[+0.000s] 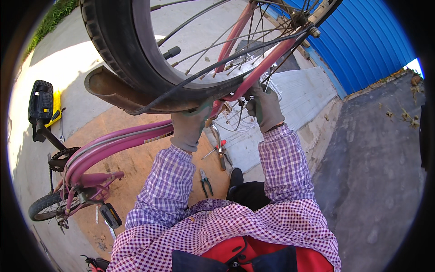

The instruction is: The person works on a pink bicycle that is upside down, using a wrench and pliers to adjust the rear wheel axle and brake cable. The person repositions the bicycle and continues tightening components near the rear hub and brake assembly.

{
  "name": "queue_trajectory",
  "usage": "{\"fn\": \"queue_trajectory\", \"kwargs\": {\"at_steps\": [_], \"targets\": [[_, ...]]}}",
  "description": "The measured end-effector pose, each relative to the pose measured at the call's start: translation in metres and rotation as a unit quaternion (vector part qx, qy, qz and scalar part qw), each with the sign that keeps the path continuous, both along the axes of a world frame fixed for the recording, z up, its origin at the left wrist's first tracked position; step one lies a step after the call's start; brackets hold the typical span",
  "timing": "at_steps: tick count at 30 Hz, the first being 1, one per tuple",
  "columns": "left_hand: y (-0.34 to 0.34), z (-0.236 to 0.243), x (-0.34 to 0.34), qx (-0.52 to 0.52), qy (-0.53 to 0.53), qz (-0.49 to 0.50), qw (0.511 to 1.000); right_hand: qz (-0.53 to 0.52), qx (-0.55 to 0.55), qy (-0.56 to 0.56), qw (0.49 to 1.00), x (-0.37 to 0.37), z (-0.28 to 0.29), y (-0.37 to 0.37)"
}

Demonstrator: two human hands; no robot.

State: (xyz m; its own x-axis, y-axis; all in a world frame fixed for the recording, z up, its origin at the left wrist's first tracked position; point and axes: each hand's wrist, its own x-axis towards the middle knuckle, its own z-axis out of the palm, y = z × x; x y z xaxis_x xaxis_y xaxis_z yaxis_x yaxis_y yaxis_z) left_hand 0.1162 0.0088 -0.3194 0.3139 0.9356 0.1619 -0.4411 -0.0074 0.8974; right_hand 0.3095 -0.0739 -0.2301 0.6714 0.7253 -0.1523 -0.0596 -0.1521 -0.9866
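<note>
concrete point(68, 31) and tan board point(140, 170) lie below bicycle point(120, 59) near blue wall point(364, 43), left grip point(186, 129) around pink frame point(118, 144), right grip point(267, 106) unclear.

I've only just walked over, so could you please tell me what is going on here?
A gloved person is handling a pink bicycle. The left hand is beneath the tyre; the right hand is at the pink fork. What they grip is partly hidden. Pliers lie on the brown board below.
</note>
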Motion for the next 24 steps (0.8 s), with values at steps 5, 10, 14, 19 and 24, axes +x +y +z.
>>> {"fn": "queue_trajectory", "kwargs": {"at_steps": [5, 10, 14, 19, 24], "targets": [[-0.003, 0.010, -0.005, -0.034, 0.016, -0.014, 0.999, 0.028, -0.026, -0.011, 0.999, 0.004, 0.000, -0.009], [-0.005, 0.018, -0.005, -0.011, 0.007, 0.008, 1.000, 0.051, -0.002, 0.004, 0.999, 0.006, 0.002, -0.011], [-0.006, 0.015, -0.001, -0.026, -0.026, 0.009, 0.999, 0.031, -0.016, -0.001, 0.999, 0.006, 0.004, -0.008], [-0.008, 0.016, 0.000, -0.020, -0.036, 0.020, 0.999, 0.045, -0.021, -0.005, 0.999, 0.007, 0.004, -0.007], [-0.012, 0.019, 0.002, -0.026, -0.008, 0.026, 0.999, 0.040, -0.022, 0.011, 0.999, 0.008, 0.003, -0.004]]}}
